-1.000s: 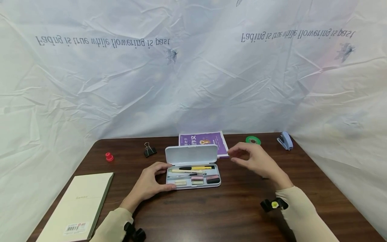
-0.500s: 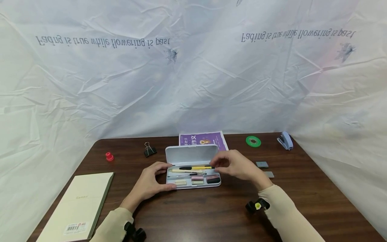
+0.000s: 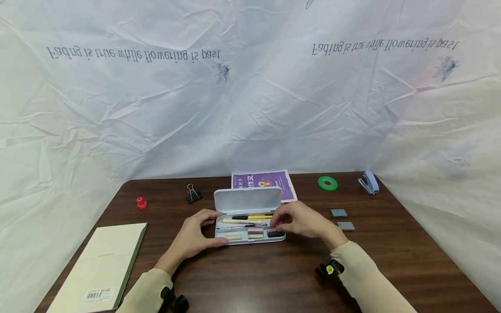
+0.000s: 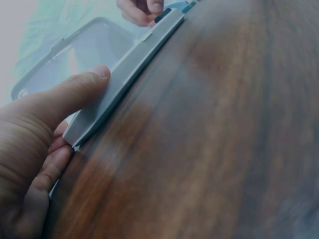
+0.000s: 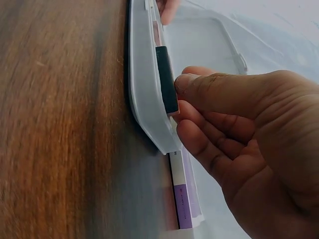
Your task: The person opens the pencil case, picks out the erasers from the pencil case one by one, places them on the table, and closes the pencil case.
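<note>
A light grey pencil case [image 3: 250,242] lies with its lid up. My left hand [image 3: 193,232] grips its left end, thumb on the front rim, as the left wrist view also shows. Inside are a yellow-and-black pen [image 3: 254,217], a cream pen [image 3: 240,221], a thinner pen [image 3: 238,227] and, along the front, a white eraser [image 3: 233,236], a pink-and-white eraser [image 3: 255,234] and a pink-and-black eraser [image 3: 276,234]. My right hand [image 3: 301,221] is over the right end, fingertips right at the pink-and-black eraser [image 5: 167,79]; I cannot tell whether they pinch it.
A purple booklet [image 3: 289,191] lies behind the case. To the right are two grey blocks [image 3: 339,213], a green tape roll [image 3: 327,183] and a blue stapler [image 3: 369,182]. A binder clip [image 3: 193,195], a red cap-like piece [image 3: 141,202] and a cream notebook [image 3: 98,265] lie left.
My right hand has come left and down from beside the lid to the case's right end, then slightly nearer the front row. The grey blocks came into sight. My left hand stays put.
</note>
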### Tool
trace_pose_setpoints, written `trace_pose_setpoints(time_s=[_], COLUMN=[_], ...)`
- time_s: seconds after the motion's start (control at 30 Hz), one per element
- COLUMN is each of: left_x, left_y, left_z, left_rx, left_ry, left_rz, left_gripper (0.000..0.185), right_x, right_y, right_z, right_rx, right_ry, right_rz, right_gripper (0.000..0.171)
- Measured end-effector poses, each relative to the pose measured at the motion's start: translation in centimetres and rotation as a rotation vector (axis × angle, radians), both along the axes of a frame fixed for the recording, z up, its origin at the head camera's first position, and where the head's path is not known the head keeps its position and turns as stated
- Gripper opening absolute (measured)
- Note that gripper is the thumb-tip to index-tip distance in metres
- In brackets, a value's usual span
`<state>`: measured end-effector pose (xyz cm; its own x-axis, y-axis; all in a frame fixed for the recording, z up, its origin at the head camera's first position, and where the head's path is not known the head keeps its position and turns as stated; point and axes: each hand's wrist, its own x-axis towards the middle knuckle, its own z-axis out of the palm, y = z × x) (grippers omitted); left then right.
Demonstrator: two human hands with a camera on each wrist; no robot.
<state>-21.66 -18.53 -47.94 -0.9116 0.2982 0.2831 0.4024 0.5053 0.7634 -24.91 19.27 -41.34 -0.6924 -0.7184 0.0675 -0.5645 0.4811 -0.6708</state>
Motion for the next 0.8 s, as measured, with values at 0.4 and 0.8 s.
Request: trace_pose_setpoints(time_s=[0.4, 0.8], left_x=[0.0, 0.0], left_y=[-0.1, -0.1], left_z=[0.0, 0.0], left_rx=[-0.018, -0.008], left_ry=[-0.001, -0.015], left_rz=[0.007, -0.002], left_gripper=[0.078, 0.078], right_x=[0.4, 0.6], right_y=[-0.4, -1.1], right_z=[0.4, 0.4], right_rx=[0.095, 0.085], right_ry=[0.026, 0.112], right_rz=[0.106, 0.030], right_gripper=[0.029, 0.025])
